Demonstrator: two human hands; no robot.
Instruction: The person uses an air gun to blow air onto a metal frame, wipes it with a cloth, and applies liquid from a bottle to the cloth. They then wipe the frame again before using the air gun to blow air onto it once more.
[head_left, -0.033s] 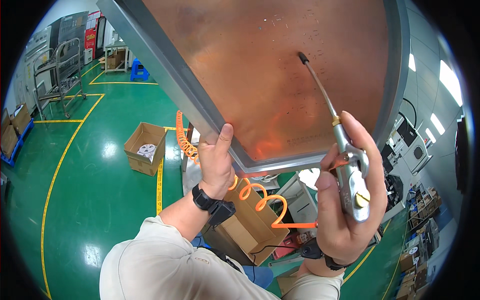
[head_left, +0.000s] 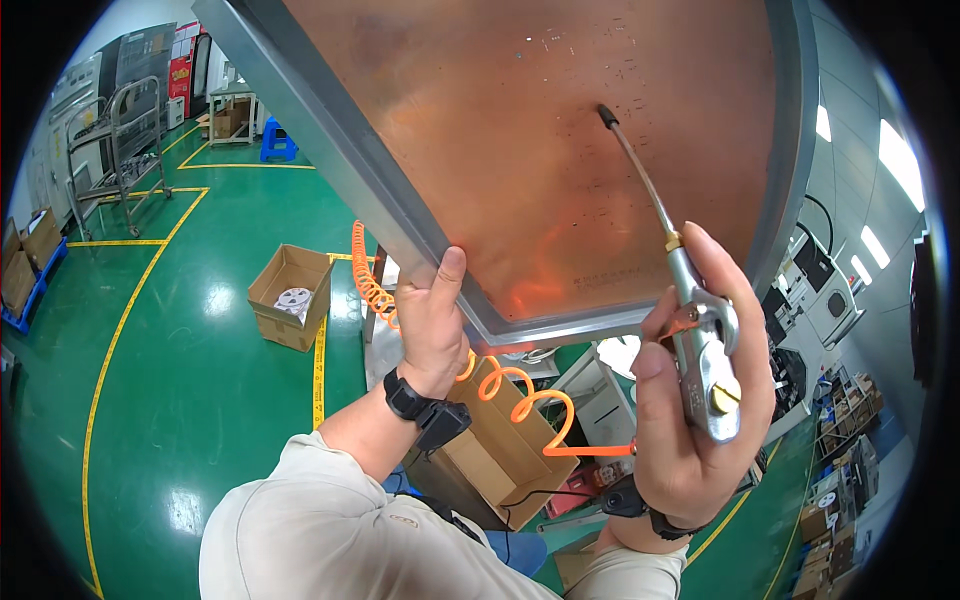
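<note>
Copper-coloured sheet: set in my grey metal frame and raised in front of me, with small slots scattered right of its middle and up toward its far edge.
Progress: the frame is up and the gun is aimed at the slots, so I judge myself partway through. Which slots are done and which are left I can't tell; nothing on the sheet marks them off. Whether air is blowing doesn't show either.
Left hand: gripping the frame's left edge, right by the lower left corner. My thumb lies over the front; the fingers behind are hidden.
Right hand: wrapped around the gun, below the sheet's lower right part. My forefinger runs up its right side toward the brass collar, my thumb is on the left. I can't tell whether the lever is pressed.
Black tip: beyond my right fingers, over the slots, well in from the lower edge. Touching the sheet or just off it, I can't say.
Sheet and fingers: it lies beyond both hands, my left thumb beside its lower left corner.
Orange hose: coiled below the frame's lower edge, reaching to my right hand.
</note>
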